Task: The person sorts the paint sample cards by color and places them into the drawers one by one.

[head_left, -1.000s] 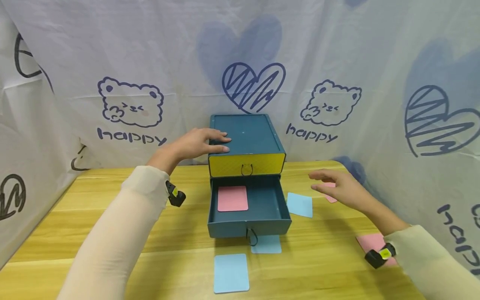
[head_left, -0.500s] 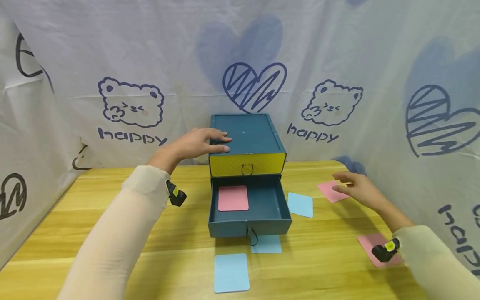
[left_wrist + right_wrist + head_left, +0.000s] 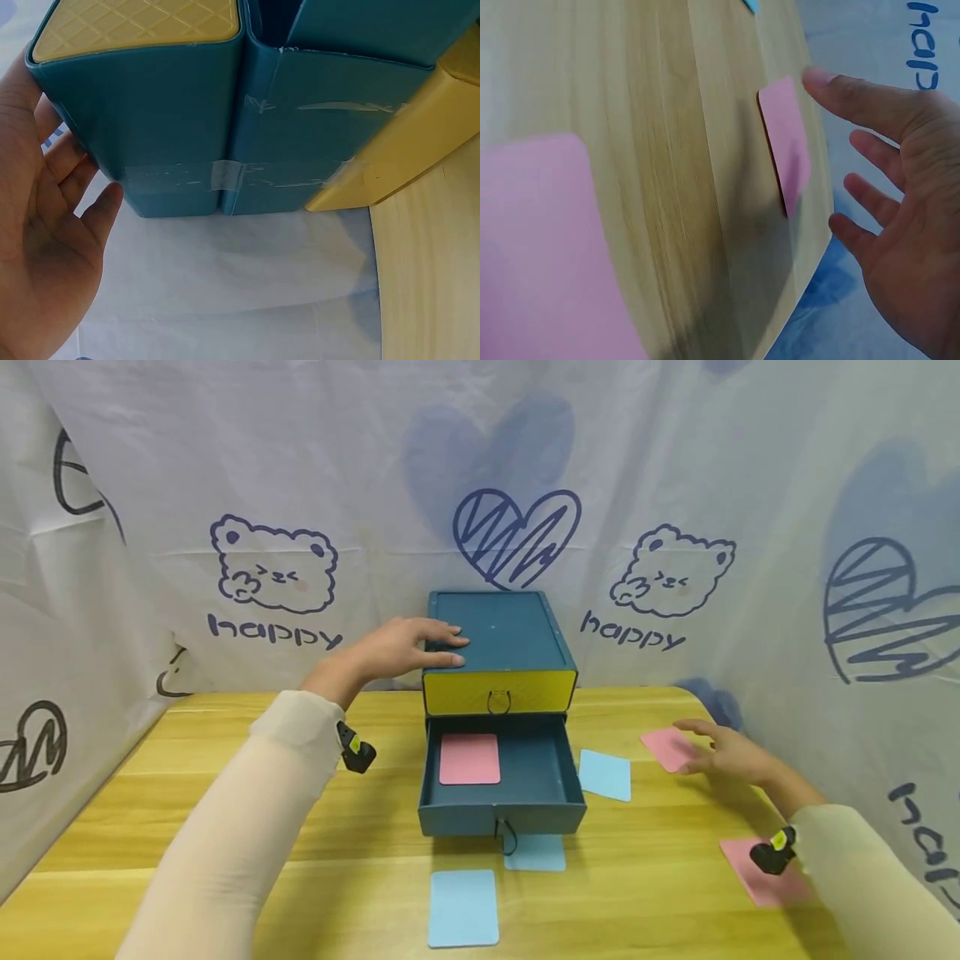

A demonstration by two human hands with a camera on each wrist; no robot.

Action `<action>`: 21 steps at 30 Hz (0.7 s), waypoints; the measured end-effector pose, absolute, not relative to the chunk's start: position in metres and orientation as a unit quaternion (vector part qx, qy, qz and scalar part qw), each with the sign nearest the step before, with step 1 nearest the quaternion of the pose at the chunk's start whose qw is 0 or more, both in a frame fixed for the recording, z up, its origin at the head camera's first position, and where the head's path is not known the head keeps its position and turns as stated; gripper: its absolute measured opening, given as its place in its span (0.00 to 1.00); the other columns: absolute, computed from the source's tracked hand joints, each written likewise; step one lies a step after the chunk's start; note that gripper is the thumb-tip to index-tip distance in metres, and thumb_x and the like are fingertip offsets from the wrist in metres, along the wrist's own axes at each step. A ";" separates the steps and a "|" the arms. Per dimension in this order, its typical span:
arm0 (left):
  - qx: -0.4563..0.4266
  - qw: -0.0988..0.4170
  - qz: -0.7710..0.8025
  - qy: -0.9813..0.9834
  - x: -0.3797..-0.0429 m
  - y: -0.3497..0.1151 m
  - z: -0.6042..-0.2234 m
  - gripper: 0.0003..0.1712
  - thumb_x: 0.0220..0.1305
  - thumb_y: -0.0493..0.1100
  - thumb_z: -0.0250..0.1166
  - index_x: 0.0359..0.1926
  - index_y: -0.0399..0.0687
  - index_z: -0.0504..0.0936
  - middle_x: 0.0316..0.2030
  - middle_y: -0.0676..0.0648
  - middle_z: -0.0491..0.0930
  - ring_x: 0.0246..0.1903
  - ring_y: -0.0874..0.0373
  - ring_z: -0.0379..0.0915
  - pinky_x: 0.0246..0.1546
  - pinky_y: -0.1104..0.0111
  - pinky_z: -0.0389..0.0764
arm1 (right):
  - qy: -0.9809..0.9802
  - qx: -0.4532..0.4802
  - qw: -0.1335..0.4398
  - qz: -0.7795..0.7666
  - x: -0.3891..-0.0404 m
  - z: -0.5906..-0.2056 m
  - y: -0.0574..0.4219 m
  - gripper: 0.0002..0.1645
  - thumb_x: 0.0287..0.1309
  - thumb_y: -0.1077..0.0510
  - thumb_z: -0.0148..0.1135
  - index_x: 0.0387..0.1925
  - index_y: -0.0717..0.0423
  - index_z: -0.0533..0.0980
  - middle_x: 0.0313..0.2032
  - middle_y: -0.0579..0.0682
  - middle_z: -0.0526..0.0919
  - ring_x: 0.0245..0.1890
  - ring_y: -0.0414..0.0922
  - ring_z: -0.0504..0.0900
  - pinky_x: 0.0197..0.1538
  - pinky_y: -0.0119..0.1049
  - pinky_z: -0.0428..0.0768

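My left hand (image 3: 393,649) rests on the top left of a small dark-blue drawer cabinet (image 3: 498,627), its fingers spread over the lid; the left wrist view shows that hand (image 3: 52,217) along the cabinet's edge. The yellow upper drawer (image 3: 498,692) is closed. Below it the blue drawer (image 3: 502,818) is pulled out, with a pink square card (image 3: 468,759) inside on the left. At the right, my right hand (image 3: 731,755) hovers beside a second pink card (image 3: 666,748), fingers loosely bent and holding nothing. In the right wrist view that card (image 3: 785,142) lies apart from the fingertips.
A third pink card (image 3: 761,877) lies partly under the right wrist's camera. Blue cards lie right of the drawer (image 3: 606,775), partly beneath its front (image 3: 536,853), and nearer the front (image 3: 463,908). A printed white cloth (image 3: 360,485) hangs behind the wooden table (image 3: 360,860).
My right hand has moved right and lowered towards the pink card, uncovering more of that card. The left hand stays on the cabinet. The head view has shifted slightly.
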State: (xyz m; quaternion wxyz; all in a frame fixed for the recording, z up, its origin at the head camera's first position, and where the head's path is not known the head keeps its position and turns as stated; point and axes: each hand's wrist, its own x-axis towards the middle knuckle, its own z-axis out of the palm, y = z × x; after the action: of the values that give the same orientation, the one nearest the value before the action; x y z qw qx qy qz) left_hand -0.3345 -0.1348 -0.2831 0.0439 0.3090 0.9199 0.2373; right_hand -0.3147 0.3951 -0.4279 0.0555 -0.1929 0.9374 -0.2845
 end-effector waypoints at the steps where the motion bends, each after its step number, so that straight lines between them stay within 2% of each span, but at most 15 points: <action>1: 0.309 0.044 0.237 0.920 -0.335 -0.134 -0.283 0.32 0.66 0.63 0.60 0.67 0.59 0.73 0.73 0.49 0.58 0.72 0.48 0.49 0.69 0.48 0.56 | 0.938 -0.199 0.060 -0.279 -0.318 -0.431 0.398 0.49 0.50 0.51 0.75 0.68 0.65 0.63 0.66 0.71 0.62 0.64 0.73 0.60 0.60 0.71 0.61; 10: 0.313 0.041 0.243 0.917 -0.334 -0.134 -0.286 0.32 0.66 0.64 0.60 0.67 0.59 0.74 0.72 0.50 0.59 0.72 0.49 0.49 0.69 0.48 0.56 | 0.915 -0.208 0.130 -0.319 -0.340 -0.446 0.415 0.62 0.44 0.55 0.78 0.73 0.66 0.51 0.71 0.75 0.45 0.69 0.73 0.41 0.64 0.73 0.43; 15: 0.314 0.035 0.240 0.918 -0.336 -0.136 -0.286 0.33 0.65 0.65 0.60 0.67 0.59 0.74 0.72 0.50 0.60 0.72 0.50 0.50 0.69 0.49 0.56 | 0.902 -0.235 0.131 -0.337 -0.355 -0.456 0.423 0.62 0.45 0.55 0.77 0.74 0.65 0.50 0.70 0.77 0.42 0.69 0.75 0.40 0.64 0.73 0.41; 21: 0.310 0.037 0.243 0.919 -0.337 -0.137 -0.286 0.34 0.65 0.65 0.60 0.67 0.59 0.73 0.72 0.51 0.60 0.72 0.51 0.50 0.69 0.49 0.56 | 0.907 -0.210 0.156 -0.331 -0.366 -0.462 0.426 0.64 0.44 0.50 0.78 0.75 0.61 0.49 0.72 0.72 0.42 0.71 0.71 0.37 0.64 0.73 0.37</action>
State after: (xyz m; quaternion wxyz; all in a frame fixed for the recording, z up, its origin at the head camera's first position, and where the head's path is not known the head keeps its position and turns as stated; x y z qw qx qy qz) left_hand -0.3365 -0.1369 -0.2857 0.0367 0.3099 0.9185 0.2428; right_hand -0.3660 0.4256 -0.4619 0.1560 -0.2097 0.9068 -0.3307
